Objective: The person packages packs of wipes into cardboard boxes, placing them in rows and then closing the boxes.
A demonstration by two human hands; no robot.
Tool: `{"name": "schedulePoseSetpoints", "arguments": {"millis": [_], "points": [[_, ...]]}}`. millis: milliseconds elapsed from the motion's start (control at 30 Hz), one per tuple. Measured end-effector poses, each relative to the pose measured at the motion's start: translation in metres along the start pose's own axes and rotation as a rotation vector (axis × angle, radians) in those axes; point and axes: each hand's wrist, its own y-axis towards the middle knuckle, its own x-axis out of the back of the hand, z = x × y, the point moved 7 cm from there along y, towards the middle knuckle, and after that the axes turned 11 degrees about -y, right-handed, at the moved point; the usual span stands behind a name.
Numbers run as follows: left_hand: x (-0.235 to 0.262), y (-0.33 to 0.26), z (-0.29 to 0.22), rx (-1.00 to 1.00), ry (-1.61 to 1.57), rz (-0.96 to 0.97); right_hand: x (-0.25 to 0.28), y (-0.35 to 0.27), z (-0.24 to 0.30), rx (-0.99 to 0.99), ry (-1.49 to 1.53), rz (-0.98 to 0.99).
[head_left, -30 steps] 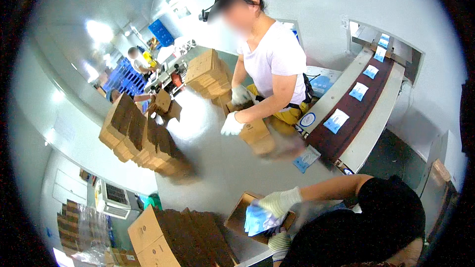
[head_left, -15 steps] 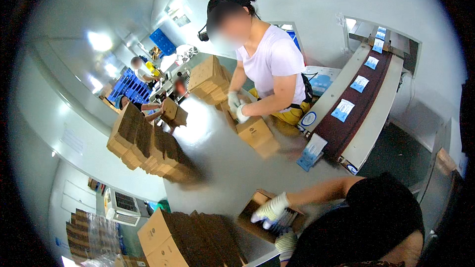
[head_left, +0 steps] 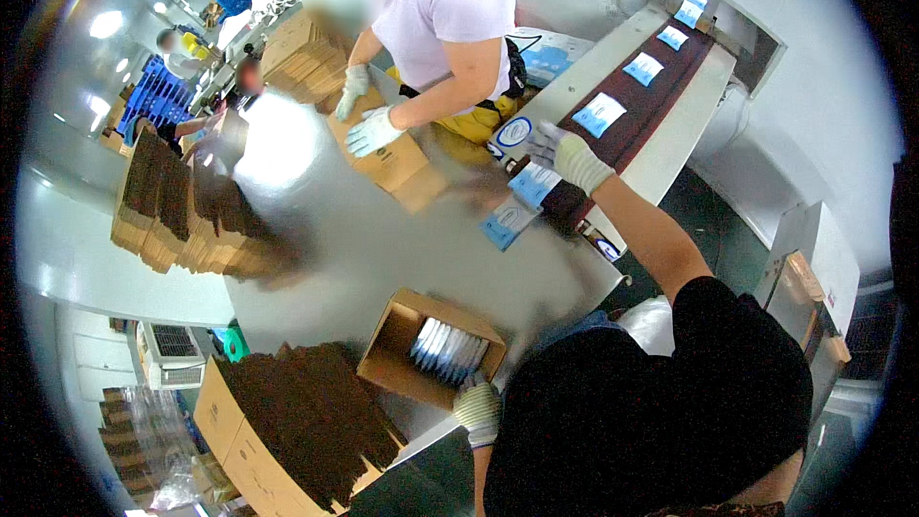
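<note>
Far off at nine o'clock, a tall pile of flat brown boxes [head_left: 182,211] stood on the shiny grey table [head_left: 325,268]. At seven o'clock, close by, there was one more stack of flat brown card [head_left: 297,421], with its dark, rough edges up.

Next, near six o'clock, sat the open box [head_left: 391,345]. It was plain brown, tipped a bit to one side in the view, and its top was wide open. Inside it was a neat row of packets [head_left: 445,349]. They stood on their edges, close together like books, white on top with some blue lower down. The left hand [head_left: 477,412], in a stripy white glove, was at the near edge of the box, just beside the row. Its fingers were bent against the edge, but I couldn't tell how tight they were.

Up at twelve o'clock, a co-worker [head_left: 450,29] in a pale top pressed gloved hands on a closed brown box.

At two o'clock, two soft, flat packets [head_left: 507,223], white and blue, lay at the near end of the dark red belt [head_left: 641,134]. The right hand [head_left: 572,155] was over the upper one, its fingers a little apart; I couldn't tell if they touched it. More packets like these lay in a line along the belt.
</note>
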Motion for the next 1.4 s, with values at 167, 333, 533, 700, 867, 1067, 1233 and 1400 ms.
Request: {"name": "schedulePoseSetpoints", "arguments": {"millis": [167,333,533,700,867,1067,1233,1400], "points": [[0.04,0.008,-0.025,0.019,-0.071,-0.097,0.069,-0.02,-0.039,-0.124,-0.02,-0.218],[0.034,0.013,-0.013,-0.028,-0.073,-0.189,0.082,-0.008,-0.075,-0.152,-0.073,-0.212],[0.021,0.013,-0.006,0.007,-0.061,-0.129,0.039,0.033,-0.067,-0.185,-0.399,-0.006],[-0.003,0.001,0.006,-0.03,-0.084,-0.283,-0.022,0.058,-0.048,0.147,-1.236,0.219],[0.024,0.015,-0.005,0.062,-0.068,-0.16,-0.072,0.073,-0.086,0.35,-2.119,0.588],[0.021,0.018,-0.003,0.122,-0.147,-0.027,-0.094,0.101,-0.149,0.293,-2.294,0.827],[0.022,0.009,-0.006,0.086,-0.034,-0.115,-0.116,0.092,-0.12,0.175,-2.198,0.779],[0.032,0.025,-0.008,0.109,-0.078,-0.028,-0.055,0.131,-0.155,-0.022,-2.313,0.979]]}}
